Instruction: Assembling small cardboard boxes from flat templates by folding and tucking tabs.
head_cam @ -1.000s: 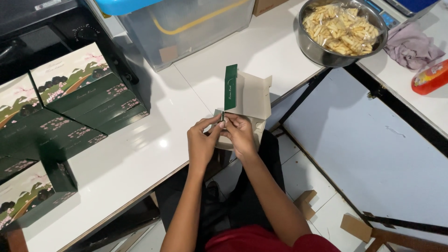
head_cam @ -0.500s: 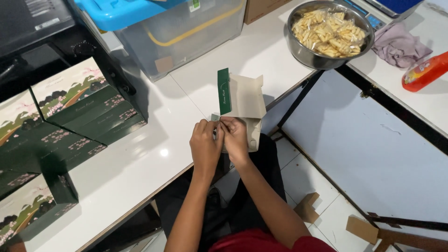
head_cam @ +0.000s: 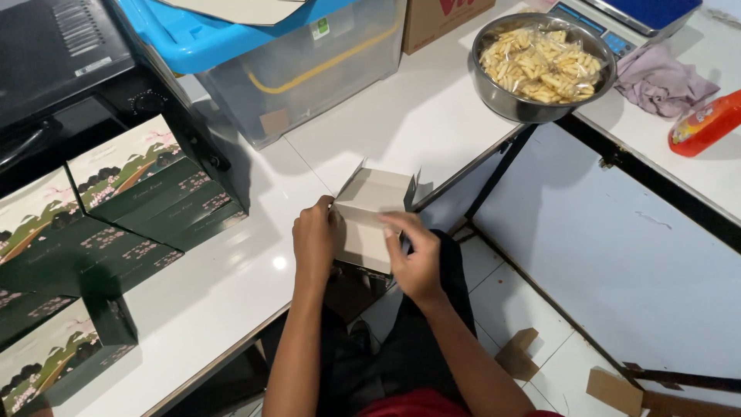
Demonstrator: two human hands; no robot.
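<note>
Desk: white desk (head_cam: 432, 116), smooth and glossy, with a bright reflection of light near the left hand; its near edge runs diagonally, and below it are pale floor tiles.
Box: a small cardboard box (head_cam: 370, 216), plain grey-brown on the side we see, matte, partly folded, with flaps open at the top; it sits at the desk edge, between both hands.
Left hand: the left hand (head_cam: 315, 238) holds the left side of the box, fingers curled and pressed on the cardboard.
Right hand: the right hand (head_cam: 417, 259) holds the lower right side; its fingers (head_cam: 395, 222) lie flat across the front panel, pressing on it.
Finished boxes: dark green printed boxes (head_cam: 131, 205) with a landscape picture on the lid, stacked at the left, well apart from the hands.
Bowl: round steel bowl (head_cam: 540, 66) filled with pale yellow snack sticks in clear bags, far to the upper right.
Container: clear plastic container (head_cam: 309, 69) with a blue lid, behind the box.
Other things: grey-purple cloth (head_cam: 664, 77); red-orange bottle (head_cam: 706, 123) lying on its side; cardboard scraps (head_cam: 517, 355) on the floor.
Obstacles: nothing stands between the hands and the box.
</note>
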